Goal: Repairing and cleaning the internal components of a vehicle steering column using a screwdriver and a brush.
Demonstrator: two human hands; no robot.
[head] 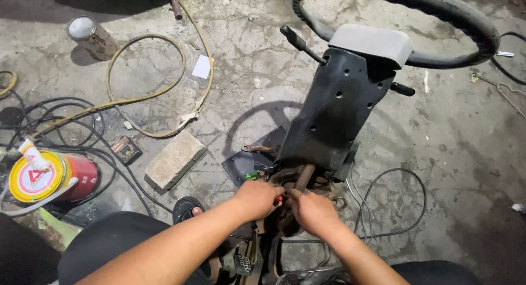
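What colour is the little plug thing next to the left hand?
Bright green plug, seen in the head view.

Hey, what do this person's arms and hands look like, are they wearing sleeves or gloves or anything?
Both forearms are bare, with no sleeves in view. The left hand and right hand have no gloves. No watch, bracelet or ring shows on either wrist or hand. The only clothing visible is dark trousers over the knees.
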